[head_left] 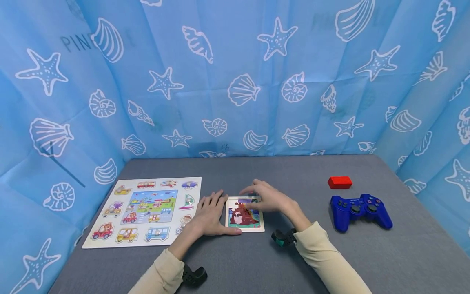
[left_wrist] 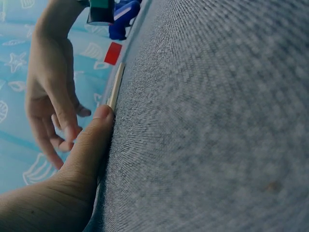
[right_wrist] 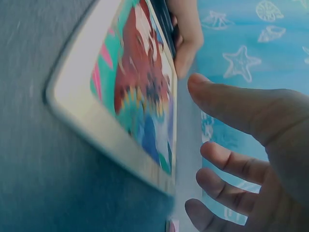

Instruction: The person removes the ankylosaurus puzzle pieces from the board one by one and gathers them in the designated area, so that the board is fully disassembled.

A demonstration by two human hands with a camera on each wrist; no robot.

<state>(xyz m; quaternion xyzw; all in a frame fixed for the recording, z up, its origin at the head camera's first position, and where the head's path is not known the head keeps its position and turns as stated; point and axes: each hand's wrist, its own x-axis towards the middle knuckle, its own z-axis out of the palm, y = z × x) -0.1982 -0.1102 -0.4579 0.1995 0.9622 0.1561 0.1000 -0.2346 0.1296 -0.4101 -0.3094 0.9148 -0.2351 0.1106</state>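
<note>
A small wooden-framed jigsaw puzzle [head_left: 243, 220] with a red-brown dinosaur picture lies flat on the table between both hands. My left hand [head_left: 211, 216] rests along the puzzle's left side, fingers extended toward the far corner. Its thumb [left_wrist: 100, 118] lies against the near edge of the frame. Above the puzzle's right part is my right hand [head_left: 269, 198], fingers loosely bent and apart. In the right wrist view no piece shows between the thumb [right_wrist: 231, 101] and the other fingers, which stand off the picture [right_wrist: 140, 82]. Part of the puzzle's right side is hidden under that hand.
To the left lies a large white board [head_left: 106, 237] with several vehicle pieces with knobs. A red block [head_left: 339, 182] sits at the right, with a blue game controller [head_left: 360, 210] nearer. A blue shell-patterned curtain [head_left: 235, 81] hangs behind the grey table [head_left: 242, 265].
</note>
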